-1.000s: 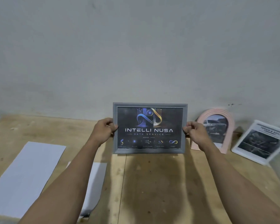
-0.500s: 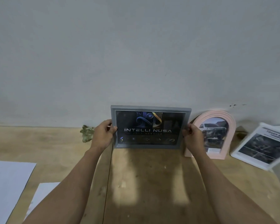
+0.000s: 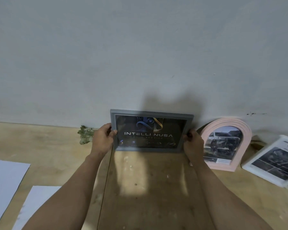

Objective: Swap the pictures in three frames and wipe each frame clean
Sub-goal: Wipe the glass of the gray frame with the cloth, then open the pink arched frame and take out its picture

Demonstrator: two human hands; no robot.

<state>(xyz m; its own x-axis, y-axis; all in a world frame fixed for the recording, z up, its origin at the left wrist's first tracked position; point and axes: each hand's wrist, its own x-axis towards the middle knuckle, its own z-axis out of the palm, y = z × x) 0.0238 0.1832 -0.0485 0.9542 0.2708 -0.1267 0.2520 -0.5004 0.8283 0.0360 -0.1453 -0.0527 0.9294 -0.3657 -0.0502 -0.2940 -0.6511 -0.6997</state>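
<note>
Grip: left hand (image 3: 103,140) and right hand (image 3: 192,143) clasped the side edges of the grey rectangular picture frame (image 3: 151,113).
Position: frame stood on the wooden table (image 3: 148,188) by the wall.
Hidden: fingers behind the frame.
Cut off: white rectangular frame (image 3: 256,170) at right.
Blurred: small print beneath "INTELLI NUSA".

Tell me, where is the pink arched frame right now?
In the head view, the pink arched frame leans on the wall at the right, between the grey frame and a white frame.

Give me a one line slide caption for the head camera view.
Both hands, left and right, hold the grey frame near the wall, beside the pink arched frame.
</note>
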